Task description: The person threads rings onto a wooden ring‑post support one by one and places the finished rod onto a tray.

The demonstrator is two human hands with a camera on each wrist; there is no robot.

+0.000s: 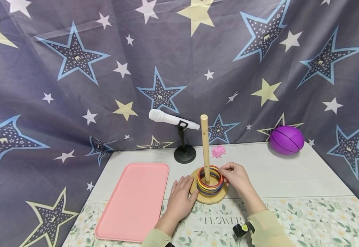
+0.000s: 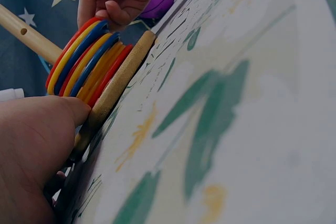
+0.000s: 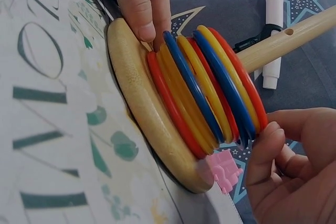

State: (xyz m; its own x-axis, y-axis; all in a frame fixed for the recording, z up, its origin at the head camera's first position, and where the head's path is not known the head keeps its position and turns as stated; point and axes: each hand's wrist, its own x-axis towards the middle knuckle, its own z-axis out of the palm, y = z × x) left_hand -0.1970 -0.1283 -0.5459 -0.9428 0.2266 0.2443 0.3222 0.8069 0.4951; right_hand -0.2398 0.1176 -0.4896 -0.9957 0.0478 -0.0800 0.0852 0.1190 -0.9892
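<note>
A wooden post stands upright on a round wooden base. Stacked around its lower part are several red, yellow and blue rings. My left hand lies at the left of the base with fingers extended, its thumb against the base edge beside the lowest rings. With thumb and curled fingers, my right hand pinches the right edge of the uppermost rings, the top one red. In the right wrist view, the right thumb is right at that edge.
A pink tray lies on the left. Behind the post are a white microphone on a black stand and a small pink toy. A purple ball sits at the back right, before a star-patterned curtain.
</note>
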